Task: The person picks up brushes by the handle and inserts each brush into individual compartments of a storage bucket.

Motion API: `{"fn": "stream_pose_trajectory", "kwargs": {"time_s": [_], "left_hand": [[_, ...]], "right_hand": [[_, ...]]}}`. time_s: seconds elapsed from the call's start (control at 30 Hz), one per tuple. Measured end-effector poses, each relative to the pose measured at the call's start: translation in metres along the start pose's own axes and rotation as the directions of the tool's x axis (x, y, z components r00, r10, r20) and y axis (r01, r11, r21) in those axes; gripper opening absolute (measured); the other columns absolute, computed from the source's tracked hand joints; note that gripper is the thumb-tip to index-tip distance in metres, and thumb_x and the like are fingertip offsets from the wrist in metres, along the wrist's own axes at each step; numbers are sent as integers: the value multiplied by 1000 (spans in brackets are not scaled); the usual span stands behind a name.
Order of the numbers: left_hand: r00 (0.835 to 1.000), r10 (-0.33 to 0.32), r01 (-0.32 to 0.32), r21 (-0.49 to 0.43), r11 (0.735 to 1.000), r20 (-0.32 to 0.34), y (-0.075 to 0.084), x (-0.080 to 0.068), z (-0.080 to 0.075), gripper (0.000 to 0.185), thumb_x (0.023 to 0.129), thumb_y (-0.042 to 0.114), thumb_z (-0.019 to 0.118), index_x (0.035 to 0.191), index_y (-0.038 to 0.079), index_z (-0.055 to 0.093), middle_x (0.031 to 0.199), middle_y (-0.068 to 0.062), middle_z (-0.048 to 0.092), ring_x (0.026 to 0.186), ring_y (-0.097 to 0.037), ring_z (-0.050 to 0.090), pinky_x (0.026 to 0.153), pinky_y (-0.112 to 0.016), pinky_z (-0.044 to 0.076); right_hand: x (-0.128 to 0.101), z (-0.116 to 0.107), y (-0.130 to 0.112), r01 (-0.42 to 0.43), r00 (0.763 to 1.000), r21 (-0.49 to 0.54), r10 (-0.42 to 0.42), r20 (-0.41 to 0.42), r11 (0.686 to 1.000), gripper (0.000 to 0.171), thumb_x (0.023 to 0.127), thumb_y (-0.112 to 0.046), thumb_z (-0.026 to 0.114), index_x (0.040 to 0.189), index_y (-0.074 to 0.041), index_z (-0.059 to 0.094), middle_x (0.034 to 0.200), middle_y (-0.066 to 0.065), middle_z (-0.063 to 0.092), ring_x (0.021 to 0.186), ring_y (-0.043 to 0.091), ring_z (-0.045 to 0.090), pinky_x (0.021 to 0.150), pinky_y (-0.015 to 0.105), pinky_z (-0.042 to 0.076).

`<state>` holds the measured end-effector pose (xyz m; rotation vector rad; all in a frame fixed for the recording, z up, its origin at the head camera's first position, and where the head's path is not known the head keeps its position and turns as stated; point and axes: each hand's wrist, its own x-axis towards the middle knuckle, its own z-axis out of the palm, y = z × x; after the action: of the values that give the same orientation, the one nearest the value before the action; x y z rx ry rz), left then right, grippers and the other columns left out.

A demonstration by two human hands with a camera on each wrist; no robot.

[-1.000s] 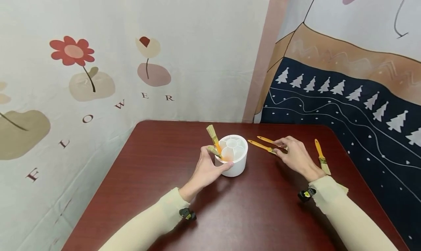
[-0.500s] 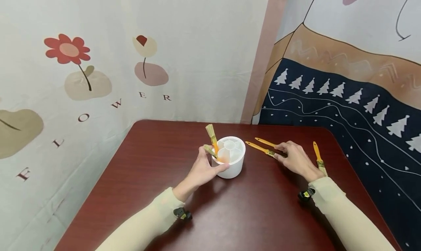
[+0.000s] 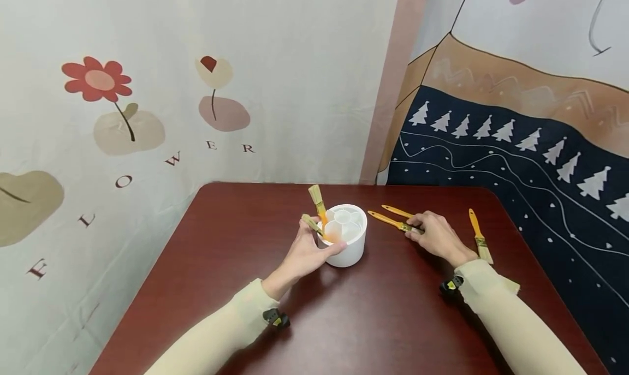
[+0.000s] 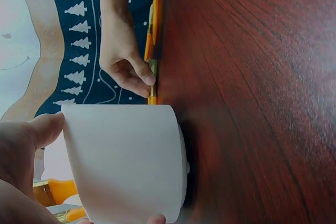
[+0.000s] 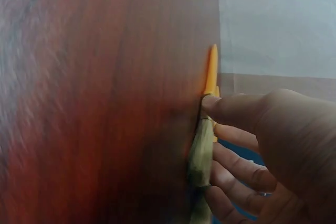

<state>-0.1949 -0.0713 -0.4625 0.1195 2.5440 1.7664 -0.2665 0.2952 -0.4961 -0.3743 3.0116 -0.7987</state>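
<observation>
A white round holder point(image 3: 348, 237) with inner compartments stands mid-table. My left hand point(image 3: 314, 245) grips its left side, thumb on the near wall. Two paintbrushes point(image 3: 318, 199) stand in it, bristles up, their orange handles down inside. My right hand point(image 3: 416, 228) pinches the ferrule of an orange-handled paintbrush point(image 3: 388, 219) lying flat just right of the holder. A second brush point(image 3: 396, 210) lies beside it. In the right wrist view the fingers point(image 5: 231, 109) close on the bristle end point(image 5: 201, 150) and the orange handle point(image 5: 211, 72) points away. The left wrist view shows the holder point(image 4: 126, 156) up close.
A third paintbrush point(image 3: 480, 237) lies near the table's right edge, behind my right wrist. The dark red table point(image 3: 373, 320) sits in a corner, with printed cloth hangings point(image 3: 147, 118) close behind and to the right.
My right hand has drawn in slightly and its fingers have closed on the brush's ferrule. The left hand keeps its hold on the holder.
</observation>
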Motion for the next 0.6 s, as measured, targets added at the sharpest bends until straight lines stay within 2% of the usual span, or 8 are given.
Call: {"fn": "stream_pose_trajectory", "kwargs": {"time_s": [0.23, 0.6], "left_hand": [[999, 8, -7, -22, 1000, 45, -4, 3, -2, 85, 91, 27, 99, 154, 2, 49, 159, -21, 54, 146, -38, 66, 131, -64, 45], [998, 14, -15, 10, 1000, 68, -6, 9, -5, 85, 91, 32, 99, 153, 4, 47, 161, -20, 58, 150, -38, 65, 133, -62, 45]], "right_hand": [[-4, 6, -3, -33, 999, -3, 33, -23, 999, 30, 107, -17, 86, 132, -2, 83, 121, 17, 75, 105, 30, 70, 97, 55, 64], [-5, 4, -4, -75, 996, 5, 76, -39, 997, 24, 107, -13, 85, 127, -1, 84, 120, 19, 75, 108, 35, 74, 101, 59, 65]]}}
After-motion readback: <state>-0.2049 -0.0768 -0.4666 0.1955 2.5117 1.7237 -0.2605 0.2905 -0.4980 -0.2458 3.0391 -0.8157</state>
